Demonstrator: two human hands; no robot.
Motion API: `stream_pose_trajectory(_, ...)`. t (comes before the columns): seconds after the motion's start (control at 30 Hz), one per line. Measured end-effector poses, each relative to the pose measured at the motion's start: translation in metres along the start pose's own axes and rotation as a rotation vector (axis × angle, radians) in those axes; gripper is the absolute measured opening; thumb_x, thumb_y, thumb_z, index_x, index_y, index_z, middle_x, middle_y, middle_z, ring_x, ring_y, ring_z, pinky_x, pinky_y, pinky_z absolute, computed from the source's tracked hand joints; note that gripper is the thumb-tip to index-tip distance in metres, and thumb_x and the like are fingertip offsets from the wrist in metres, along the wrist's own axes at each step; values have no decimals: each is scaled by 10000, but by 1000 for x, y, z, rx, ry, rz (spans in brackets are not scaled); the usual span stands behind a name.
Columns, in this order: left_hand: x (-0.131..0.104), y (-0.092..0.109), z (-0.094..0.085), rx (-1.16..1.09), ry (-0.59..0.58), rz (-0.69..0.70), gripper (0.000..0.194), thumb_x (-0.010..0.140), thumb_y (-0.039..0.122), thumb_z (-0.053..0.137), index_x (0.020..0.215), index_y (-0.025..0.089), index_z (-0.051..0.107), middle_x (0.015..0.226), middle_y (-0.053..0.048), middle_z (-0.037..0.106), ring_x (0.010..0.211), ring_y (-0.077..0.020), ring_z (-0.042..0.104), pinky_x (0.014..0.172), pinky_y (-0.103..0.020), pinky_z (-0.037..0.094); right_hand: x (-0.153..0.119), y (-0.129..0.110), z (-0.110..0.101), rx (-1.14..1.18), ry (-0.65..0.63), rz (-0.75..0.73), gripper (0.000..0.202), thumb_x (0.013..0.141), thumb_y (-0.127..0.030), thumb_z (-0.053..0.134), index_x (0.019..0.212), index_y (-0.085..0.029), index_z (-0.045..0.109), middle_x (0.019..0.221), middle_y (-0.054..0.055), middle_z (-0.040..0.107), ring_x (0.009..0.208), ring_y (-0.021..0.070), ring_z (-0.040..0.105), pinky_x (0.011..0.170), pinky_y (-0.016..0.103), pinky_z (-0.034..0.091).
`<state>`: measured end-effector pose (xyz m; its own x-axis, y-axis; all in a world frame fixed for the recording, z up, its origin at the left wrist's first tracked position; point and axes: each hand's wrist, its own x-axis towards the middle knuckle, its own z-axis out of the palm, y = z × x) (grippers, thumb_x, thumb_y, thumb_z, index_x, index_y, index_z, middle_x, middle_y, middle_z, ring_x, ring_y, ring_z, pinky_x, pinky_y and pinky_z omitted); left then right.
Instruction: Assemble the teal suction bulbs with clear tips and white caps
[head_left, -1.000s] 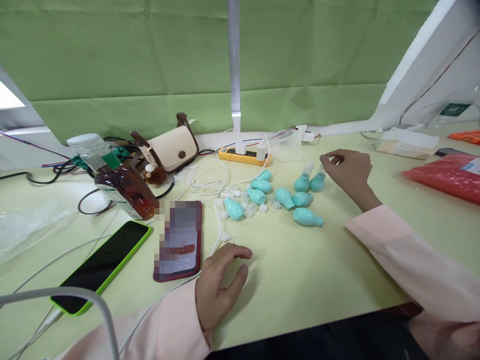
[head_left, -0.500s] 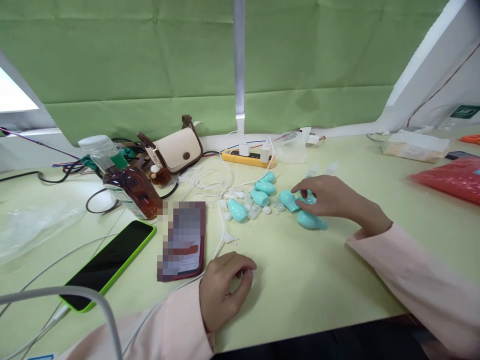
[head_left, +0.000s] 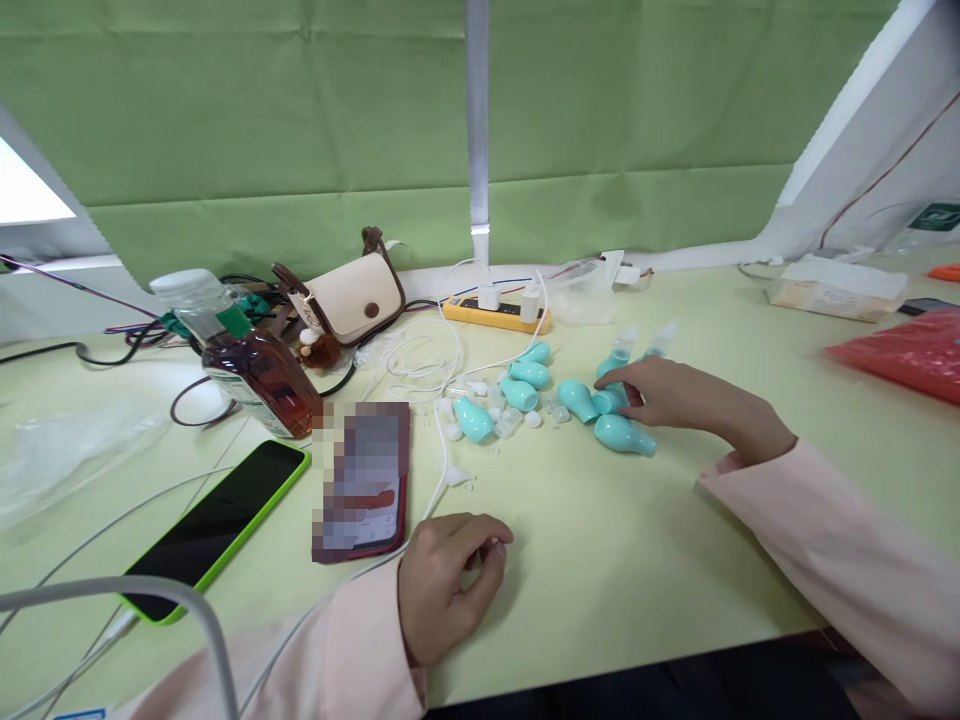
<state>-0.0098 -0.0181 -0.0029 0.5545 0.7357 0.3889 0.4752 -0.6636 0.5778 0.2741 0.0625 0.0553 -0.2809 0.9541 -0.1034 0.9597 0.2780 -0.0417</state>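
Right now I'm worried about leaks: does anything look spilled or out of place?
No spill shows. A white funnel-like piece looks slightly stray, beside the white cable, apart from the clustered small pieces.

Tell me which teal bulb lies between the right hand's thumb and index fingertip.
The middle bulb of three lying by the right hand; the left bulb and the front bulb lie outside those fingertips.
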Motion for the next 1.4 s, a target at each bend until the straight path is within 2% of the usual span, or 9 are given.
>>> stream_pose_trajectory(0.1,3,-4,-2,165,31,86,156,762,122,405,784,153,556,636,-31,576,576,-133,507,533,-247,411,0,1,-1,-6,4,-3,302,642,-165,420,889,-236,579,651,3,567,530,118,489,436,215,278)
stream_pose_trajectory(0.2,8,-9,-5,486,98,149,216,749,95,426,902,157,565,901,-90,603,818,-228,511,625,-336,446,-1,0,-2,-80,67,27,288,653,-187,430,893,-227,584,667,14,581,549,132,497,438,217,266)
stream_pose_trajectory(0.33,13,-15,-4,770,76,148,320,754,75,422,1047,146,527,1163,-113,501,1019,-318,401,737,-448,423,0,-9,-1,-175,298,80,248,704,-246,433,891,-218,594,675,21,596,574,153,511,447,228,256)
stream_pose_trajectory(0.43,14,-16,-2,830,-6,158,344,755,72,423,1082,126,512,1219,-108,459,1034,-329,381,795,-483,380,1,-30,10,-112,511,-80,247,788,-266,383,912,-201,586,791,36,602,637,146,523,485,241,292)
stream_pose_trajectory(0.57,14,-12,-1,816,-24,164,316,761,104,421,1057,136,529,1165,-104,499,976,-307,420,768,-476,379,2,-70,34,-60,526,-399,266,837,-258,354,1010,-195,545,892,78,560,766,168,500,614,268,349)
stream_pose_trajectory(0.73,11,-7,-2,724,3,199,184,768,166,434,849,135,596,836,-98,584,797,-245,469,641,-375,418,5,-100,57,-161,437,-413,287,834,-283,377,1103,-260,474,1008,100,481,907,263,402,703,409,308)
stream_pose_trajectory(0.9,10,-11,-2,836,62,152,140,743,124,469,704,147,601,598,-46,544,591,-191,478,498,-296,394,8,-97,64,-37,365,-403,254,853,-275,346,1044,-249,512,952,86,471,896,228,393,712,387,297)
stream_pose_trajectory(1.23,10,-11,-2,806,32,93,134,736,152,477,720,168,609,613,-37,563,561,-194,516,485,-311,416,16,-89,77,317,425,-432,126,822,-183,421,806,-179,546,802,21,570,821,167,449,690,330,313)
stream_pose_trajectory(1.4,9,-13,0,619,18,53,145,749,174,467,806,169,600,667,-44,582,604,-187,537,508,-293,426,16,-90,76,467,523,-541,79,771,-142,486,736,-172,551,708,14,592,738,149,492,671,323,377)
